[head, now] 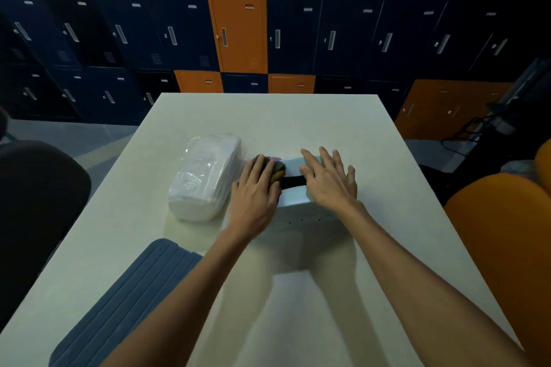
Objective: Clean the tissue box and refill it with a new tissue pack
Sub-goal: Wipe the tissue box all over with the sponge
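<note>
Mid-clean, by the look of it. Tissue box (293, 191), pale, centre of table (298, 116), dark slot on top facing up. Left hand (253, 197) closed down over a sponge (275, 171) (dark pad, yellow edge showing), pressed at left end of box top. Right hand (329, 180) flat, fingers spread wide, gripping nothing, palm down on right half of box as a brace.

Risks from here:
- Box light and likely to skid rightward under wiping push if right palm lifts or slips.
- Sponge edge could catch in slot and drag or dent the top.
- Left elbow swing might nudge new tissue pack (205, 177), lying just beside box on left, still in clear wrap.

Contents: slot shows only dark; probably empty, though interior not really visible. Pack looks full and sealed. Grey ribbed mat (131, 301) at near left edge, well apart.
</note>
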`<state>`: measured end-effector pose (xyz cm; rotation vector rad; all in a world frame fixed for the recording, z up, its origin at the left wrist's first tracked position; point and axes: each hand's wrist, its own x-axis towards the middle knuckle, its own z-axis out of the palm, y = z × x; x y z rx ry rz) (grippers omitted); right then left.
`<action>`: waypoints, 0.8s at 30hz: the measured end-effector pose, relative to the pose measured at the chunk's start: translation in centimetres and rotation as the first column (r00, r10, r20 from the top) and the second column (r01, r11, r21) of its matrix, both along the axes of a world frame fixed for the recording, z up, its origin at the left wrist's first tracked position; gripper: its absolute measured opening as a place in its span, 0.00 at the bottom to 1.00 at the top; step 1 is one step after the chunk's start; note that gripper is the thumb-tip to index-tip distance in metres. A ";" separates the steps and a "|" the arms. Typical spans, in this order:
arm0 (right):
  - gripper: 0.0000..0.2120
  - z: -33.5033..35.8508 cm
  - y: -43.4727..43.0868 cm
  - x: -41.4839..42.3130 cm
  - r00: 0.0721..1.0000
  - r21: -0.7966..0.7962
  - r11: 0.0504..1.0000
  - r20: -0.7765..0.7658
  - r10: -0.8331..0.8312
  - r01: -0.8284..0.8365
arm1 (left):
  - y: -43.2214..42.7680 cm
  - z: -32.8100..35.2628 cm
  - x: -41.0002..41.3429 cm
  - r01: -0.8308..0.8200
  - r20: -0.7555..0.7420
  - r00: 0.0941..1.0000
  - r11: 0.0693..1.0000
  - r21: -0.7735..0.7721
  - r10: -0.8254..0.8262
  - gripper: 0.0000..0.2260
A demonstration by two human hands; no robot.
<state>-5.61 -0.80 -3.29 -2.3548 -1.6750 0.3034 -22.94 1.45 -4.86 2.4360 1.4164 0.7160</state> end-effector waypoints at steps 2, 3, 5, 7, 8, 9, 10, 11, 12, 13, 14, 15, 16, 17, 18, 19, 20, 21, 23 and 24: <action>0.23 -0.2 0.1 0.0 1.000 0.013 1.000 0.006 0.008 -0.008 | -1.5 -0.7 -1.3 0.036 0.095 0.995 0.999 -0.007 -0.036 0.23; 0.22 -0.2 0.2 0.1 1.000 0.020 1.000 0.009 0.014 -0.014 | -1.4 -0.9 -1.5 0.059 0.106 0.993 0.998 -0.024 -0.056 0.23; 0.22 -0.2 0.2 0.3 1.000 0.029 0.999 0.009 0.023 -0.024 | 0.0 -0.7 -1.1 0.065 0.119 0.991 0.994 -0.083 -0.055 0.22; 0.21 -0.3 0.2 0.4 1.000 0.036 0.999 0.007 0.023 -0.023 | 2.1 0.2 0.1 0.037 0.189 0.982 0.974 -0.222 0.006 0.23; 0.21 -0.3 0.2 0.3 1.000 0.038 0.999 0.008 0.020 -0.020 | 3.1 0.7 0.7 0.016 0.215 0.975 0.956 -0.292 0.049 0.24; 0.21 -0.3 0.2 0.3 1.000 0.040 0.999 0.009 0.017 -0.017 | 3.8 0.9 1.2 -0.007 0.222 0.971 0.944 -0.331 0.085 0.23; 0.20 -0.2 0.2 0.3 1.000 0.042 0.999 0.011 0.015 -0.015 | 4.1 1.1 1.5 -0.028 0.218 0.970 0.940 -0.341 0.108 0.23; 0.20 -0.2 0.2 0.2 1.000 0.043 0.999 0.011 0.013 -0.014 | 4.0 1.3 1.7 -0.045 0.218 0.968 0.941 -0.336 0.124 0.22; 0.20 -0.2 0.2 0.2 1.000 0.043 0.999 0.010 0.013 -0.013 | 3.5 1.3 1.7 -0.056 0.225 0.965 0.945 -0.322 0.133 0.22; 0.20 -0.1 0.2 0.2 1.000 0.043 0.999 0.008 0.011 -0.011 | 2.6 1.3 1.6 -0.061 0.236 0.962 0.953 -0.297 0.135 0.22; 0.20 -0.1 0.2 0.1 1.000 0.044 0.999 0.010 0.008 -0.008 | 1.5 1.1 1.4 -0.062 0.240 0.962 0.962 -0.265 0.129 0.22; 0.20 -0.1 0.2 0.1 1.000 0.044 0.999 0.017 0.008 -0.009 | 0.2 0.8 1.1 -0.061 0.236 0.965 0.970 -0.235 0.118 0.22; 0.20 -0.1 0.1 0.1 1.000 0.045 0.999 0.027 0.011 -0.012 | -1.2 0.5 0.8 -0.053 0.227 0.969 0.977 -0.208 0.101 0.22; 0.20 -0.2 0.1 0.2 0.999 0.047 0.999 0.037 0.016 -0.018 | -2.4 0.2 0.4 -0.035 0.220 0.972 0.981 -0.192 0.078 0.22; 0.20 -0.2 0.1 0.2 0.999 0.048 0.999 0.043 0.021 -0.024 | -3.4 -0.1 0.0 -0.010 0.218 0.974 0.982 -0.189 0.052 0.22; 0.20 -0.2 0.0 0.1 0.999 0.048 0.998 0.044 0.025 -0.027 | -3.9 -0.2 -0.5 0.013 0.218 0.975 0.980 -0.197 0.030 0.22; 0.20 -0.2 0.0 0.1 0.999 0.048 0.998 0.043 0.026 -0.028 | -4.0 -0.2 -0.8 0.032 0.216 0.976 0.978 -0.204 0.013 0.22; 0.20 -0.2 0.0 0.1 0.999 0.050 0.998 0.044 0.024 -0.027 | -3.6 -0.2 -1.0 0.039 0.211 0.977 0.976 -0.212 0.007 0.23; 0.19 -0.3 0.0 0.0 0.999 0.054 0.998 0.048 0.025 -0.027 | -2.0 0.3 -0.6 0.020 0.219 0.975 0.968 -0.250 0.037 0.23; 0.19 -0.3 0.0 0.0 0.999 0.054 0.998 0.046 0.022 -0.024 | -0.9 0.7 -0.1 0.005 0.236 0.969 0.955 -0.298 0.068 0.24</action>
